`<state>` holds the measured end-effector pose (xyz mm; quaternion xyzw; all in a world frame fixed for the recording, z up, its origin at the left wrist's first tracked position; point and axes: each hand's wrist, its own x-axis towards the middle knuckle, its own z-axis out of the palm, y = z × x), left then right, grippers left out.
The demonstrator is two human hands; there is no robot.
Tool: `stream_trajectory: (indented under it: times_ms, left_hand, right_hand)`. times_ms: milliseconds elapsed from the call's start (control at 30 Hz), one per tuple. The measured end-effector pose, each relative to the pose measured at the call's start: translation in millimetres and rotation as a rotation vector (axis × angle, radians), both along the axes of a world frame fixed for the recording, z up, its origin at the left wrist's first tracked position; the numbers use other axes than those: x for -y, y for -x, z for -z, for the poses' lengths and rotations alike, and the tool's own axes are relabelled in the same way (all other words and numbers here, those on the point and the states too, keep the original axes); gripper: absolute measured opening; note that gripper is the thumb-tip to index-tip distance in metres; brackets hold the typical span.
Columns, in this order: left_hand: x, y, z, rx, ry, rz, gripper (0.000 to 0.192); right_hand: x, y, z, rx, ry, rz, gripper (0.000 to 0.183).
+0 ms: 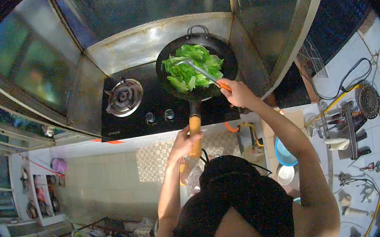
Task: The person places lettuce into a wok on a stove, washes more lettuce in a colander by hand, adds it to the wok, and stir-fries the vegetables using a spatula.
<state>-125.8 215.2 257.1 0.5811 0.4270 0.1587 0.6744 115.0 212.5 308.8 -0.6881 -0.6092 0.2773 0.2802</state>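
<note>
A dark wok (169, 82) stands on the right side of a black glass gas hob (135, 124), its loop handle at the far rim. Green leafy vegetables (201, 60) lie inside it. My left hand (184, 143) grips the wok's wooden handle (195, 128) from the left. My right hand (237, 92) is closed around the orange grip of a metal cooking spatula (202, 71), whose head rests on or just over the leaves. Whether the head touches the wok is hidden. The hob's left burner (124, 97) carries no pan.
Metal and glass panels (252, 46) enclose the hob at the back and sides. Utensils hang on the tiled wall at right, with a perforated skimmer (367, 101). A blue basket (284, 152) and a white bowl (286, 175) are beside my right arm. A checkered mat (156, 160) lies below.
</note>
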Motion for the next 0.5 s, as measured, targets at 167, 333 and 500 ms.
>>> stream_trajectory:
  times_ms: [167, 333, 500]
  left_hand:
    - [1.7, 1.5, -3.1, 0.033, 0.014, -0.034, 0.043]
    - [1.0, -0.3, -2.0, 0.027, 0.001, -0.018, 0.042]
    - [1.5, -0.6, -2.0, 0.038, -0.017, -0.018, 0.041]
  right_hand:
    - [11.9, -4.7, -18.7, 0.45, -0.004, 0.002, 0.028]
    - [42.8, -18.6, -40.1, 0.479, 0.145, 0.004, 0.028]
    - [84.7, -34.5, -68.5, 0.314, 0.023, -0.089, 0.028]
